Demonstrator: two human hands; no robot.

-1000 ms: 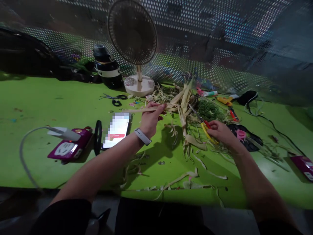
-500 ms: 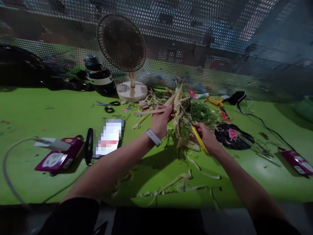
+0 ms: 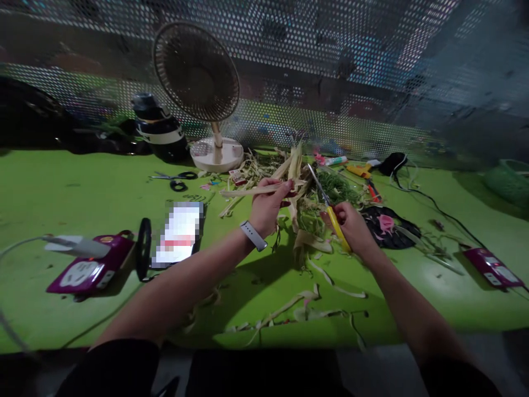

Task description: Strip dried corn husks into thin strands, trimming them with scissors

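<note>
My left hand [image 3: 268, 205] is closed on a pale dried husk strip [image 3: 237, 192], whose flat end sticks out to the left. Behind the fingers stands a bundle of dried husk [image 3: 295, 165], its lower pieces hanging toward the table. In my right hand [image 3: 349, 223] are yellow-handled scissors [image 3: 335, 223], blades pointing up and away, just right of the bundle and apart from it. Below the hands, a wide curled husk piece [image 3: 313, 241] lies near several loose strips [image 3: 336, 288].
A fan [image 3: 217, 154] and a dark bottle [image 3: 161, 132] stand at the back. Black-handled scissors [image 3: 177, 182], a phone [image 3: 179, 231] and a purple power strip [image 3: 88, 264] lie left. Right are green fibres [image 3: 336, 187], a yellow glue gun [image 3: 359, 171] and a black round piece with a pink flower [image 3: 386, 223].
The scissor blades have moved off the husk bundle to the right and now point more upright. My left hand keeps its hold on the strip. The whole view has shifted slightly.
</note>
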